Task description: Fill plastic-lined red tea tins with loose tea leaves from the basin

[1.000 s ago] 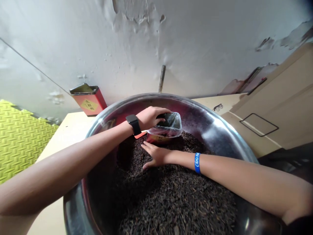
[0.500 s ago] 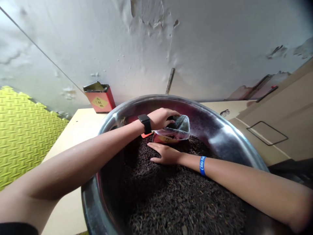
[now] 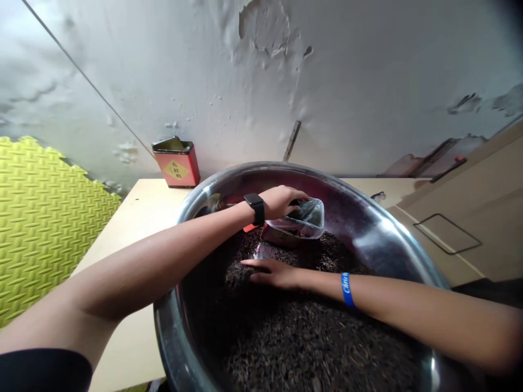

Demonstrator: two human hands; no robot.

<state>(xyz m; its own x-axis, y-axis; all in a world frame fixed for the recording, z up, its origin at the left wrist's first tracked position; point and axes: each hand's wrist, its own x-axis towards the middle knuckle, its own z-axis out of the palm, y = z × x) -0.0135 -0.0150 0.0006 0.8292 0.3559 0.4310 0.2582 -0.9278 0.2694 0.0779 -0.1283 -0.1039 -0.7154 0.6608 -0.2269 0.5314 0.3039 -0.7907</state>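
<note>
Now: your left hand [image 3: 281, 202] grips a clear plastic bag [image 3: 305, 222] | your right hand [image 3: 273, 273] lies open on dark tea leaves [image 3: 310, 343] | a steel basin [image 3: 261, 170] surrounds both.

"What does the red tin [image 3: 183, 174] left of centre say?"

"Its yellow diamond label [image 3: 175, 170] carries three dark Chinese characters: 大红袍."

"And just below centre?"

"The blue wristband [image 3: 347, 290] shows white letters beginning "Chri"; the rest curves out of sight."

"The red packet [image 3: 278, 236] under the plastic bag [image 3: 304, 220]?"

"Its print is too small to read."
</note>
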